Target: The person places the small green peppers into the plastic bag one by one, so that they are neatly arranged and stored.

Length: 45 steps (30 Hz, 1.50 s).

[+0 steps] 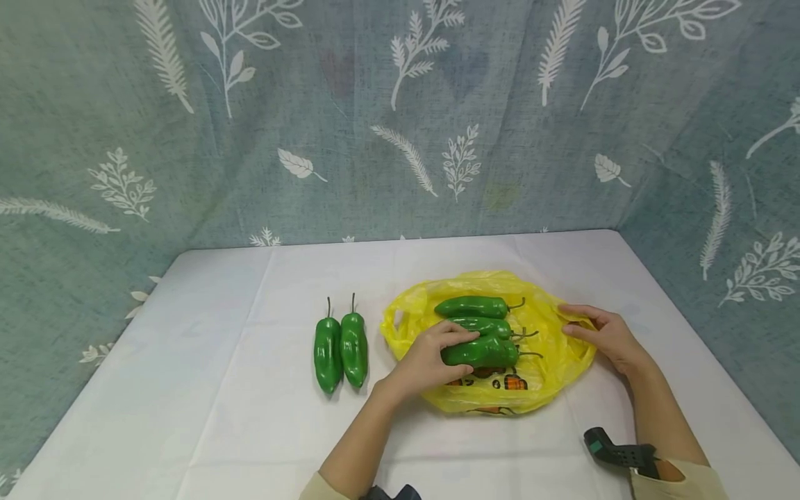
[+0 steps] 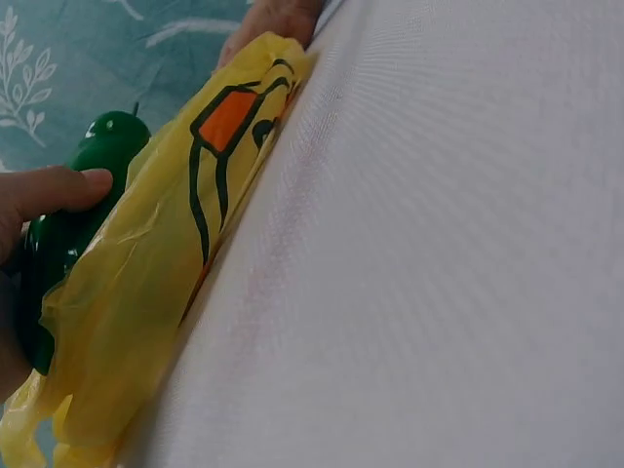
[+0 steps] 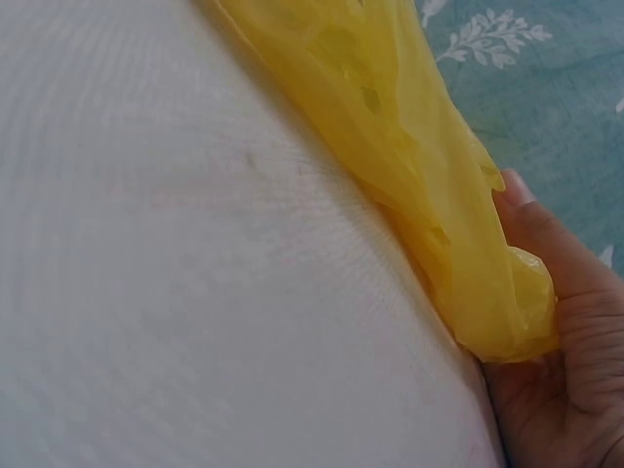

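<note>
A yellow plastic bag (image 1: 562, 361) lies spread open on the table, with three green peppers inside, their stems to the right. My left hand (image 1: 431, 357) grips the nearest green pepper (image 1: 484, 352), thumb on the near side and fingers over the top. In the left wrist view that pepper (image 2: 102, 151) shows beside the bag's side wall (image 2: 146, 253). Behind it lie the middle pepper (image 1: 494, 327) and the far pepper (image 1: 471, 306). At the bag's right edge my right hand (image 1: 615, 340) pinches the rim; the right wrist view shows the gathered plastic (image 3: 522, 302) at the thumb.
Two more green peppers, a left one (image 1: 328, 354) and a right one (image 1: 354, 349), lie side by side left of the bag, stems pointing away. A white cloth (image 1: 250, 430) covers the table. A leaf-patterned curtain (image 1: 350, 194) stands behind it and at the sides.
</note>
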Each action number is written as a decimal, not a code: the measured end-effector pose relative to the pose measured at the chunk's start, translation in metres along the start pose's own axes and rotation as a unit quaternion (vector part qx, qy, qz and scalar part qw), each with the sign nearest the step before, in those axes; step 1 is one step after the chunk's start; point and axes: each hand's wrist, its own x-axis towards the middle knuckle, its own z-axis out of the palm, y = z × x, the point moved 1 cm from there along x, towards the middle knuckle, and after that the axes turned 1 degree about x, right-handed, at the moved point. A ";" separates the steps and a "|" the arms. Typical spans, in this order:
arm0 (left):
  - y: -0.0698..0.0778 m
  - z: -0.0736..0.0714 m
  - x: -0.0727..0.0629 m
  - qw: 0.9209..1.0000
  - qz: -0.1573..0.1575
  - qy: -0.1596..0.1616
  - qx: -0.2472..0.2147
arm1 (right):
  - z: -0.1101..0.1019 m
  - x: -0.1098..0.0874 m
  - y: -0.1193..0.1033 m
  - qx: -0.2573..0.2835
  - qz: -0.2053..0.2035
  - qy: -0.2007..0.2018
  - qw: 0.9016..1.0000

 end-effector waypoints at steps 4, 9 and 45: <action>-0.001 0.003 -0.001 1.000 0.003 -0.004 -0.011 | -0.001 -0.001 0.000 -0.007 0.011 0.000 1.000; -0.005 0.004 -0.002 1.000 -0.001 0.003 -0.028 | -0.001 0.001 -0.001 -0.015 0.025 0.000 1.000; -0.018 0.008 -0.005 0.999 -0.009 -0.023 -0.047 | -0.004 0.002 0.004 0.013 0.022 -0.002 1.000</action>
